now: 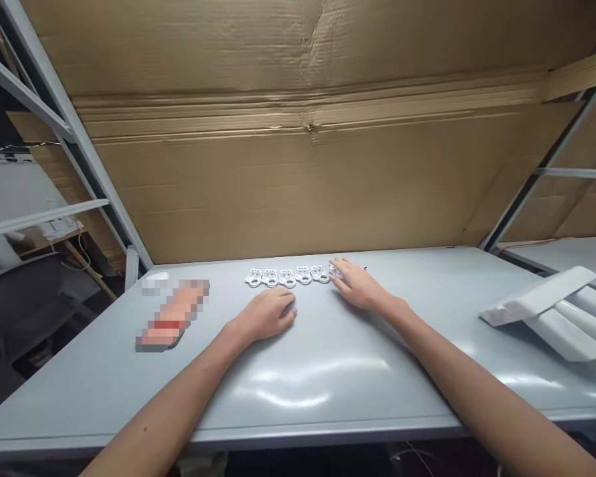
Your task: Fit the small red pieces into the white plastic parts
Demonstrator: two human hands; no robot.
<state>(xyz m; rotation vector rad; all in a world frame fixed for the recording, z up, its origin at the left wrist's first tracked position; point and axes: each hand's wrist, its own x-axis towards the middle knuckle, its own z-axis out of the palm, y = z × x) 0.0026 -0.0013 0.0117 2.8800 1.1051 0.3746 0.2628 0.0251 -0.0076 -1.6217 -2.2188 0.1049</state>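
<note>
- Just below the middle of view, toward 6 o'clock: a row of six flat white pieces [287, 278], side by side on a grey table [338, 397], each with a round opening and small holes.
- Toward 7 o'clock: left hand [265, 315], palm down on the tabletop just before the row, with fingers half curled and thumb apart; no visible hold on anything, underside hidden.
- Toward 4 o'clock: right hand [355, 285], palm down with fingers loosely stretched out over the rightmost white piece, partly covering it; contact likely at the fingertips, actual grip impossible to judge.
- At the right hand's 1 o'clock, just beside it: a tiny dark speck [365, 268].
- Toward 8 o'clock, well apart from the left hand: a flat orange-pink item [173, 315], blurred out.
- Between 3 and 4 o'clock, near the table's right end: white boxes [541, 298] in a pile.
- At 12 o'clock, behind the table: cardboard [298, 192], upright.
</note>
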